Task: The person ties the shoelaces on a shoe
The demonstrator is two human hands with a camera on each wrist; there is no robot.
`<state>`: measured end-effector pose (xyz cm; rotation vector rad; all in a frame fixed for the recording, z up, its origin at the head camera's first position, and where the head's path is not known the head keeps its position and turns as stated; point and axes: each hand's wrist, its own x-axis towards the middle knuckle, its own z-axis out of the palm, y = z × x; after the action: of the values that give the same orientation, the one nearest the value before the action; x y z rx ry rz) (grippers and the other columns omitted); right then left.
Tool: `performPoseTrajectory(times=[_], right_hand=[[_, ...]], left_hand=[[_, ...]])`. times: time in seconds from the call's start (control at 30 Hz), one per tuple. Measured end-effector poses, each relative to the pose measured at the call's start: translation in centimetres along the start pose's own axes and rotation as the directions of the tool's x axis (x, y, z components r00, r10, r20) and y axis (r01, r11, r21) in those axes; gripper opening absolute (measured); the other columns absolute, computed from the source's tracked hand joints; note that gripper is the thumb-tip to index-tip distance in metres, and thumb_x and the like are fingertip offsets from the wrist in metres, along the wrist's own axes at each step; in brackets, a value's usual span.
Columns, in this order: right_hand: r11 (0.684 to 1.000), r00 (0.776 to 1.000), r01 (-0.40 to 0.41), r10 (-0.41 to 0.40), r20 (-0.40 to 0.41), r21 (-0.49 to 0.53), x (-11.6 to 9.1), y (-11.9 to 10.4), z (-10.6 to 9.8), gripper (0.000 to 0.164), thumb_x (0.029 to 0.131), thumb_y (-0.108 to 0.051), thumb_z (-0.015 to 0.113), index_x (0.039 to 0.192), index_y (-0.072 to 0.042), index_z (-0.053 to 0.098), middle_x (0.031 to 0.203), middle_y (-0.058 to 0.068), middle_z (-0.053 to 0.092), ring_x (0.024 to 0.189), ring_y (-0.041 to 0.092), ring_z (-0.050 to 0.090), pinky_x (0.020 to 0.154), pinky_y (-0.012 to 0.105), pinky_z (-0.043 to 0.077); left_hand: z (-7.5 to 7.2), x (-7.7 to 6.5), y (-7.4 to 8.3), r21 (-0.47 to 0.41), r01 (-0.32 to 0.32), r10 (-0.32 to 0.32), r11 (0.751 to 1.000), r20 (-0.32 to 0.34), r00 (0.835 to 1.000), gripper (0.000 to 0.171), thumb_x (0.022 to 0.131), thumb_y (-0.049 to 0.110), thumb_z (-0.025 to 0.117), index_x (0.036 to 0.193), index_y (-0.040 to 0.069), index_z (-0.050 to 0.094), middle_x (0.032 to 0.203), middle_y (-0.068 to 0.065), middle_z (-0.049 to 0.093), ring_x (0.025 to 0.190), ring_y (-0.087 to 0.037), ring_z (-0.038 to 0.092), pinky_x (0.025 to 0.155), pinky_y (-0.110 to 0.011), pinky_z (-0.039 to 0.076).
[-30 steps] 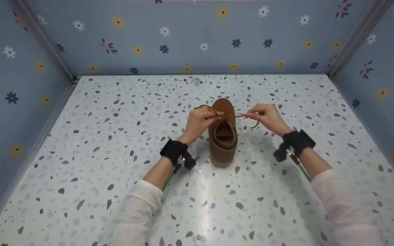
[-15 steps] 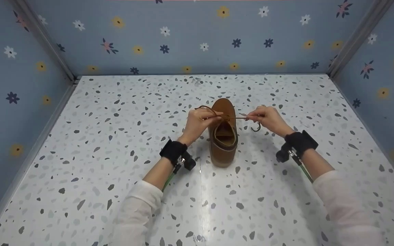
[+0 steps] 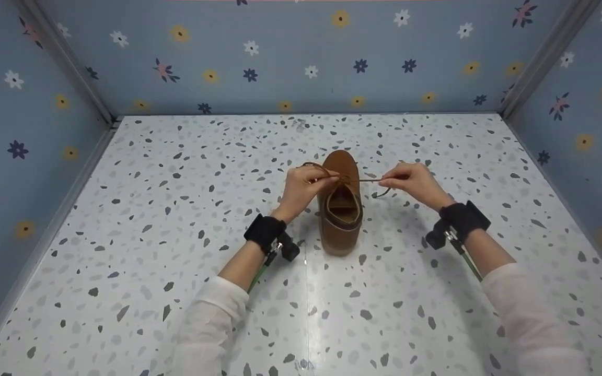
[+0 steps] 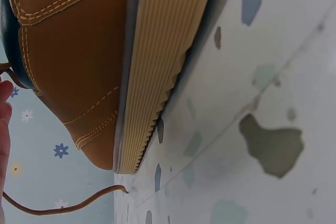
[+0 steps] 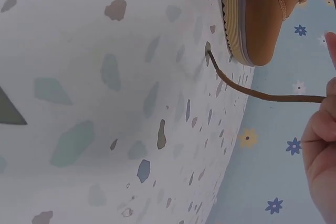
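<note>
A brown shoe (image 3: pixel 340 240) stands upright on its sole, toe pointing away from me. My left hand (image 3: pixel 302 187) is over the shoe's left side and pinches the brown shoelace at the top of the tongue, with one lace end curving up behind its fingers. To the right of the shoe, my right hand (image 3: pixel 413 183) pinches the other part of the shoelace (image 3: pixel 370 180), which runs straight and taut from the shoe. A loose lace end (image 5: pixel 252 92) hangs below the right fingers in the right wrist view. In the left wrist view the shoe's side (image 4: pixel 73 61) and ribbed sole show closely.
The shoe stands on a white speckled tabletop (image 3: pixel 175 250). Blue panels with a flower print (image 3: pixel 301 52) rise at the back and on both sides. A black strap with a small camera (image 3: pixel 267 232) sits on each wrist.
My right hand has moved a little to the right, drawing out more lace between it and the shoe. The loose end below it has swung. My left hand and the shoe stay put.
</note>
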<state>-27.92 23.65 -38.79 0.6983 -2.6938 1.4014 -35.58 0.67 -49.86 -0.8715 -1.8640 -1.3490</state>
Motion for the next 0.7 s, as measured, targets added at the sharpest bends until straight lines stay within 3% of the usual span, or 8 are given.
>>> performPoseTrajectory(times=[0.1,0.2,0.3,0.4,0.47,0.57,0.7], right_hand=[[0.999,1.0,0.012,-0.013,0.012,0.046,-0.1,-0.3,0.0,0.017,0.065,-0.013,0.053,0.079,-0.004,0.057,0.071,0.009,0.051,0.06,0.018,0.045,0.051,0.028,0.036],[0.996,1.0,0.021,-0.022,0.009,0.084,0.3,1.4,-0.1,0.017,0.066,-0.013,0.053,0.081,-0.006,0.057,0.074,0.009,0.052,0.062,0.019,0.046,0.054,0.031,0.035],[0.995,0.999,0.026,-0.024,-0.021,0.096,1.1,6.4,-0.6,0.019,0.066,-0.017,0.053,0.082,-0.009,0.057,0.076,0.007,0.051,0.064,0.018,0.046,0.054,0.029,0.036],[0.999,0.996,0.017,-0.013,-0.086,0.051,2.0,12.1,-0.9,0.02,0.066,-0.02,0.053,0.083,-0.011,0.057,0.074,0.005,0.05,0.06,0.017,0.043,0.049,0.025,0.034],[1.0,0.991,0.011,-0.009,-0.133,0.015,2.4,14.6,-1.0,0.02,0.064,-0.022,0.054,0.082,-0.015,0.058,0.072,0.003,0.05,0.058,0.016,0.042,0.046,0.025,0.031],[0.999,0.984,0.006,-0.013,-0.178,-0.039,2.6,16.0,-0.9,0.017,0.062,-0.026,0.055,0.079,-0.022,0.058,0.068,-0.001,0.05,0.056,0.014,0.041,0.045,0.026,0.031],[0.999,0.981,-0.01,0.0,-0.194,-0.052,2.6,16.2,-1.0,0.016,0.062,-0.028,0.055,0.076,-0.024,0.058,0.067,-0.002,0.049,0.055,0.013,0.04,0.046,0.027,0.03]], left_hand=[[-0.1,-0.1,0.0,0.018,0.008,-0.008,1.0,-0.002,1.0,0.008,0.058,0.026,0.058,0.066,0.03,0.057,0.071,0.019,0.051,0.06,0.001,0.045,0.048,-0.017,0.032],[-0.2,-0.2,0.0,0.042,0.018,-0.018,0.999,-0.008,1.0,0.009,0.058,0.027,0.057,0.066,0.031,0.056,0.07,0.02,0.05,0.058,0.002,0.044,0.045,-0.017,0.031],[-0.3,-0.3,-0.1,0.063,0.036,-0.035,0.997,-0.016,0.999,0.009,0.059,0.029,0.057,0.067,0.032,0.056,0.068,0.022,0.049,0.056,0.002,0.043,0.044,-0.018,0.03],[-0.3,-0.4,-0.3,0.085,0.043,-0.041,0.995,-0.028,0.999,0.01,0.059,0.03,0.056,0.068,0.033,0.056,0.067,0.022,0.048,0.053,0.002,0.041,0.043,-0.017,0.03],[-0.3,-0.5,-0.3,0.097,0.042,-0.039,0.994,-0.034,0.999,0.011,0.058,0.03,0.056,0.069,0.034,0.055,0.067,0.023,0.048,0.052,0.002,0.04,0.043,-0.017,0.03],[-0.2,-0.5,-0.4,0.095,0.042,-0.038,0.995,-0.042,0.998,0.012,0.058,0.029,0.057,0.07,0.033,0.055,0.066,0.022,0.048,0.052,0.001,0.04,0.043,-0.017,0.03],[-0.1,-0.5,-0.3,0.084,0.055,-0.052,0.995,-0.042,0.998,0.012,0.058,0.029,0.057,0.069,0.033,0.055,0.066,0.022,0.048,0.052,0.001,0.04,0.043,-0.016,0.031]])
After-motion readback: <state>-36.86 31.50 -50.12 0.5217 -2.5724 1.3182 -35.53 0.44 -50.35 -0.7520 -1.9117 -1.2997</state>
